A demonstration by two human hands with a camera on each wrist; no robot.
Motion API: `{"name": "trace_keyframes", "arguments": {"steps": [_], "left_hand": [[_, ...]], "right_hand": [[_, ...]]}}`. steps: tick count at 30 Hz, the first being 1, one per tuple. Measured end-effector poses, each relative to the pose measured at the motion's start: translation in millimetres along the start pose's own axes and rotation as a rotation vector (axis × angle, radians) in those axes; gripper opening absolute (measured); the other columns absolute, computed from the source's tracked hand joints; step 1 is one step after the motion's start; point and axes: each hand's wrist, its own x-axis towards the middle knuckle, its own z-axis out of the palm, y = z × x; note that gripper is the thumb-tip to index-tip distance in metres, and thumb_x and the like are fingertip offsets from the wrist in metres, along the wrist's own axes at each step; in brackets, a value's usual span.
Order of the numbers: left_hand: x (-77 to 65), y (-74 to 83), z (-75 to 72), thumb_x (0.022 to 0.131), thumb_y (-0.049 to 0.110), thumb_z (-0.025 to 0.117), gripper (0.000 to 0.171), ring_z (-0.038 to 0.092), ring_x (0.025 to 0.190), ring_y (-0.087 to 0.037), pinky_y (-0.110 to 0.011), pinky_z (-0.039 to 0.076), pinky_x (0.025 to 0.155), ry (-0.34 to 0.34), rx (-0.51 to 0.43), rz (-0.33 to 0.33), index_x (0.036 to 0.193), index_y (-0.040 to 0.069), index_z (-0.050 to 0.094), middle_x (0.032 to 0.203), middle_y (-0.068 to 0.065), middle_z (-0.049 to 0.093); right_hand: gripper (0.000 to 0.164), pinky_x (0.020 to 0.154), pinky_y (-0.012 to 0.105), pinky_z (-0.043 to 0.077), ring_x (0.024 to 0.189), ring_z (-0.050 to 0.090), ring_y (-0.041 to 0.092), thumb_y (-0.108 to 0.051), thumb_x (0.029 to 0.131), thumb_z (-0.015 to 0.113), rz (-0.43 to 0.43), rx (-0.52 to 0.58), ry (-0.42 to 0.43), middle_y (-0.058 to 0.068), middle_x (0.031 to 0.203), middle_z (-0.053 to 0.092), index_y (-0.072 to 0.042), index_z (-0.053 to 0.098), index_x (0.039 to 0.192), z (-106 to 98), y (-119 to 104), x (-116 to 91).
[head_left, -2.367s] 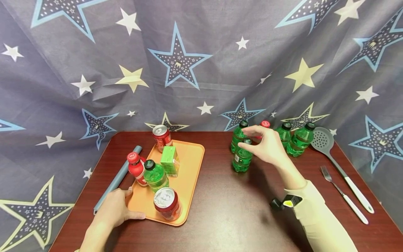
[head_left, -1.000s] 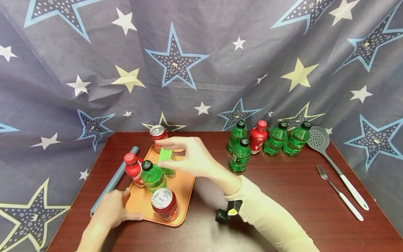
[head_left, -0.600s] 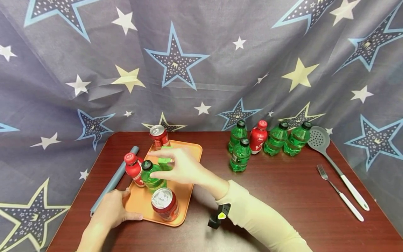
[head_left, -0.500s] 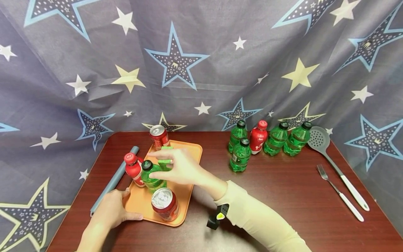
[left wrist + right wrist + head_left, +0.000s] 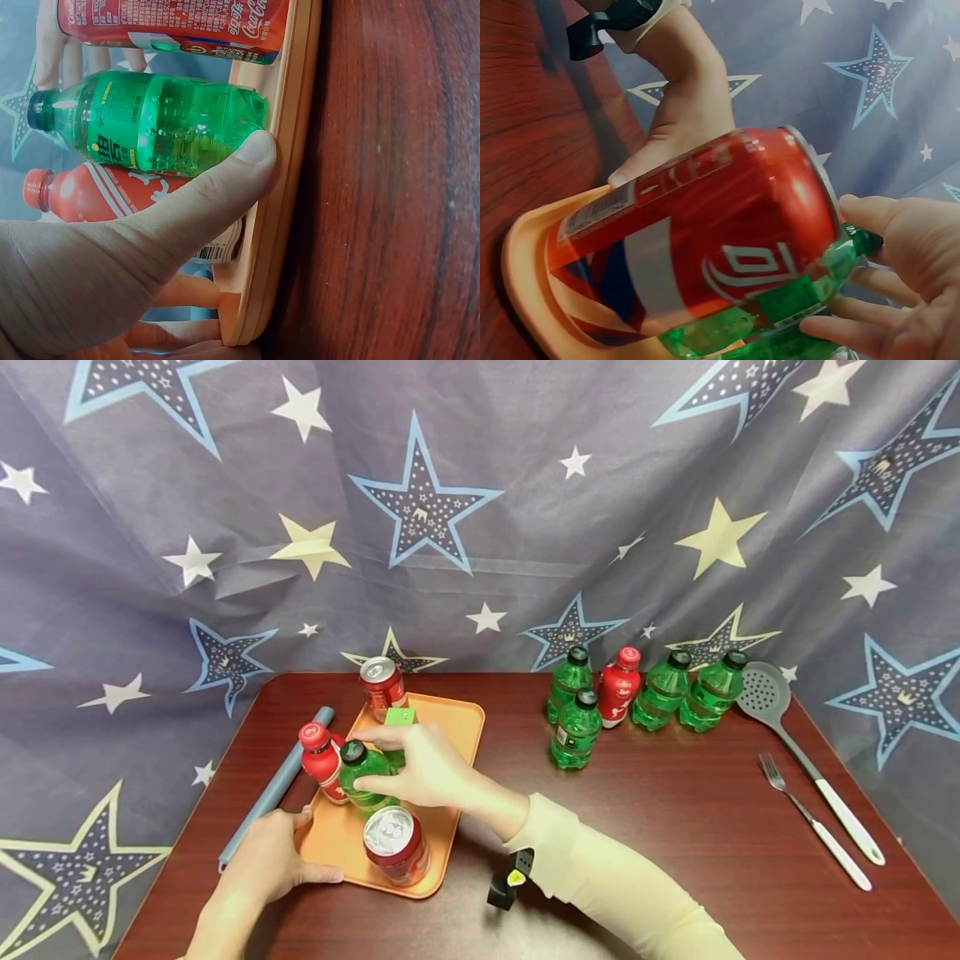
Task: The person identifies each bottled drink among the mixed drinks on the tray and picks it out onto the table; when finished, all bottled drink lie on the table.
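Note:
My left hand [image 5: 270, 856] grips the near-left corner of an orange tray [image 5: 442, 827], thumb along its near rim in the left wrist view. On the tray stand a green soda bottle [image 5: 362, 770], a red bottle [image 5: 322, 764], a green drink carton [image 5: 400, 717], a near cola can [image 5: 397, 852] and a far cola can [image 5: 384, 687]. My right hand [image 5: 427, 768] reaches round the upper part of the green soda bottle, thumb on the near side and fingers beyond it. In the right wrist view its fingers look loose around the bottle's neck; the near can hides part of it.
At the back right stand several green soda bottles [image 5: 576, 735] and another red bottle [image 5: 619, 689]. A grey skimmer [image 5: 810, 756] and a fork [image 5: 813, 822] lie at the right. Left of the tray lies a blue-grey rod [image 5: 277, 789]. A starred curtain [image 5: 487, 543] hangs behind the table.
My right hand has moved left from the back-right bottles, past the green carton, and down to the green soda bottle on the tray. My left hand has stayed at the tray corner.

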Motion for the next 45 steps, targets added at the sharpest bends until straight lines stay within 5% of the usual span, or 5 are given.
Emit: {"name": "trace_keyframes", "arguments": {"steps": [6, 13, 26, 38, 45], "left_hand": [[1.3, -0.3, -0.7, 0.055, 0.062, 0.1, 0.116, 0.066, 0.117, -0.053, -0.064, 0.056, 0.099, -0.006, 0.006, 0.0, 0.134, -0.016, 0.065, 0.128, -0.035, 0.07], [-1.2, 0.3, 0.6, 0.053, 0.06, 0.102, 0.115, 0.068, 0.114, -0.052, -0.063, 0.057, 0.097, 0.017, -0.006, 0.012, 0.132, -0.015, 0.066, 0.125, -0.034, 0.072], [-0.4, 0.6, 0.9, 0.055, 0.061, 0.101, 0.116, 0.066, 0.118, -0.052, -0.063, 0.056, 0.099, 0.003, -0.011, -0.004, 0.134, -0.015, 0.065, 0.128, -0.034, 0.071], [-0.5, -0.4, 0.1, 0.053, 0.062, 0.101, 0.116, 0.066, 0.117, -0.053, -0.064, 0.056, 0.098, 0.014, 0.001, -0.004, 0.133, -0.014, 0.066, 0.127, -0.034, 0.071], [-0.3, -0.3, 0.1, 0.054, 0.062, 0.101, 0.117, 0.066, 0.117, -0.053, -0.064, 0.055, 0.099, 0.006, -0.002, -0.01, 0.134, -0.014, 0.065, 0.128, -0.034, 0.07]], "right_hand": [[0.056, 0.086, 0.021, 0.058, 0.103, 0.075, 0.009, -0.036, 0.085, 0.091, -0.021, -0.046, 0.01, -0.006, 0.12, 0.081, -0.018, 0.074, 0.134, 6, 1, 1], [0.037, 0.078, 0.012, 0.052, 0.09, 0.073, 0.007, -0.032, 0.084, 0.092, 0.007, -0.02, 0.036, -0.006, 0.102, 0.081, -0.018, 0.081, 0.116, 7, -1, -2], [0.037, 0.085, 0.012, 0.055, 0.101, 0.075, 0.002, -0.034, 0.086, 0.091, 0.151, 0.068, 0.04, -0.01, 0.108, 0.083, -0.02, 0.083, 0.12, 8, 0, -9], [0.038, 0.094, 0.02, 0.06, 0.106, 0.079, 0.011, -0.023, 0.085, 0.091, 0.092, 0.102, 0.151, 0.0, 0.109, 0.084, -0.011, 0.082, 0.12, -26, 3, -21], [0.032, 0.088, 0.025, 0.063, 0.1, 0.079, 0.008, -0.027, 0.084, 0.092, 0.077, 0.035, 0.222, -0.003, 0.106, 0.084, -0.016, 0.084, 0.114, -50, 9, -37]]}}
